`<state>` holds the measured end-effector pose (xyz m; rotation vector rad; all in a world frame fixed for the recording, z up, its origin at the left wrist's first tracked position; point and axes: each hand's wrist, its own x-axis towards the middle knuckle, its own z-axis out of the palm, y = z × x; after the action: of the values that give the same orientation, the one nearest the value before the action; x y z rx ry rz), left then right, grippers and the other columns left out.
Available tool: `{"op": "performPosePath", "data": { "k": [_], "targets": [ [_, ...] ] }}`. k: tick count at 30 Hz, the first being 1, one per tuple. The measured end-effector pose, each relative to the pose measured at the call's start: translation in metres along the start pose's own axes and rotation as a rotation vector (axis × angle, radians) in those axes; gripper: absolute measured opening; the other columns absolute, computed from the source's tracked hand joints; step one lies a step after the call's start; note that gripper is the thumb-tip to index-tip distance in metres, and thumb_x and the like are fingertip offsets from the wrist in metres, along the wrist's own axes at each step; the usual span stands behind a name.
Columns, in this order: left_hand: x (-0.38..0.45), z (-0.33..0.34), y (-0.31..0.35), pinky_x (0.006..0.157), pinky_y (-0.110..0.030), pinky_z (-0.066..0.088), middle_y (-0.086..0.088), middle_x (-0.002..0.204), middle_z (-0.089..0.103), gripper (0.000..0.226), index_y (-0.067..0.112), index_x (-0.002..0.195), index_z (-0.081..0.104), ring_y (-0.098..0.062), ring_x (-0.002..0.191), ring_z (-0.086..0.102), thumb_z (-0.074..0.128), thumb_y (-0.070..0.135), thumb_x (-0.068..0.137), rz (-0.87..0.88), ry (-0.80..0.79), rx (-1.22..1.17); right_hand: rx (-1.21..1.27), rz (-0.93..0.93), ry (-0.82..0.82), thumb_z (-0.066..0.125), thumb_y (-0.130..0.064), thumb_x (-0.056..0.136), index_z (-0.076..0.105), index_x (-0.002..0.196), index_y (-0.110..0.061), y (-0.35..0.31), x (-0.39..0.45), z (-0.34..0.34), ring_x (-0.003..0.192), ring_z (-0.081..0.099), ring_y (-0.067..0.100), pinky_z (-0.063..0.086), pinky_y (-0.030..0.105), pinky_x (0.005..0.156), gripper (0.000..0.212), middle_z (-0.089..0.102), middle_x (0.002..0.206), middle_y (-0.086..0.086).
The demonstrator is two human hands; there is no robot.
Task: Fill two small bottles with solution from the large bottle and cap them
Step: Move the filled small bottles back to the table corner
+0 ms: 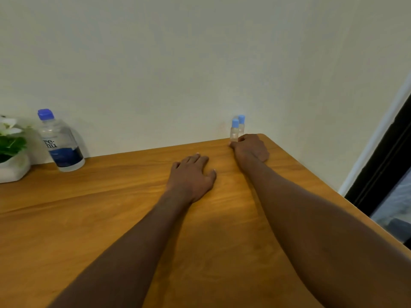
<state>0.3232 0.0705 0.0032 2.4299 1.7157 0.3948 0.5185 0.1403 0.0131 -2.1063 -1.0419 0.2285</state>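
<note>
The large clear bottle [60,142] with a blue cap and blue label stands at the table's far left, close to the wall. Two small clear bottles with light blue caps stand together at the far right corner: the nearer small bottle [234,130] and the farther small bottle [241,125] behind it. My right hand [251,147] is curled at their bases, fingers touching the nearer one. My left hand [192,174] lies flat, palm down, on the wooden table [111,207], fingers apart, holding nothing.
A white pot with a green plant and white flowers [12,152] sits at the far left next to the large bottle. The wall runs along the table's back edge. A dark door or window frame [384,165] is beyond the right edge.
</note>
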Motion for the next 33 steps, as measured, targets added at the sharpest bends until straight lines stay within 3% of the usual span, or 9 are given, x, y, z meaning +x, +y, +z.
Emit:
{"op": "performPosePath", "data": {
  "k": [3,8,14,20,33],
  "targets": [
    [0.001,0.000,0.000,0.126,-0.050,0.014,0.003,0.171,0.026,0.066,0.034,0.160,0.031,-0.020,0.157,0.023,0.033,0.064,0.102,0.008,0.003,-0.010,0.006,0.007,0.020,0.080,-0.056,0.081,0.069,0.114,-0.027,0.000,0.004,0.002,0.105,0.068,0.025,0.053,0.039,0.090,0.045,0.074,0.112,0.001],
    [0.001,0.000,0.000,0.126,-0.050,0.015,0.002,0.170,0.027,0.065,0.033,0.160,0.032,-0.020,0.157,0.023,0.033,0.064,0.102,0.009,0.020,-0.016,0.017,-0.004,0.026,0.077,-0.047,0.087,0.074,0.104,-0.028,0.001,0.008,0.004,0.100,0.069,0.023,0.051,0.035,0.084,0.026,0.075,0.105,-0.001],
    [0.001,-0.001,-0.001,0.126,-0.050,0.014,0.003,0.170,0.028,0.065,0.034,0.160,0.033,-0.020,0.157,0.023,0.034,0.064,0.102,0.004,0.022,-0.026,-0.002,-0.019,0.040,0.074,-0.045,0.090,0.075,0.099,-0.027,-0.001,0.010,0.009,0.098,0.069,0.022,0.045,0.033,0.077,0.019,0.076,0.103,-0.001],
    [0.001,-0.001,-0.002,0.126,-0.050,0.014,0.003,0.170,0.028,0.065,0.033,0.159,0.034,-0.020,0.157,0.024,0.034,0.064,0.102,0.000,0.027,-0.030,-0.001,-0.031,0.041,0.071,-0.040,0.090,0.079,0.102,-0.031,-0.004,0.013,0.012,0.097,0.070,0.022,0.053,0.037,0.087,0.017,0.077,0.103,-0.003],
    [0.001,0.000,-0.004,0.126,-0.051,0.014,0.002,0.170,0.029,0.065,0.033,0.159,0.035,-0.020,0.156,0.024,0.035,0.064,0.102,0.010,0.022,-0.044,-0.043,-0.034,0.034,0.070,-0.041,0.090,0.074,0.103,-0.026,-0.005,0.009,0.009,0.095,0.068,0.023,0.052,0.036,0.085,0.021,0.074,0.103,0.000]
  ]
}}
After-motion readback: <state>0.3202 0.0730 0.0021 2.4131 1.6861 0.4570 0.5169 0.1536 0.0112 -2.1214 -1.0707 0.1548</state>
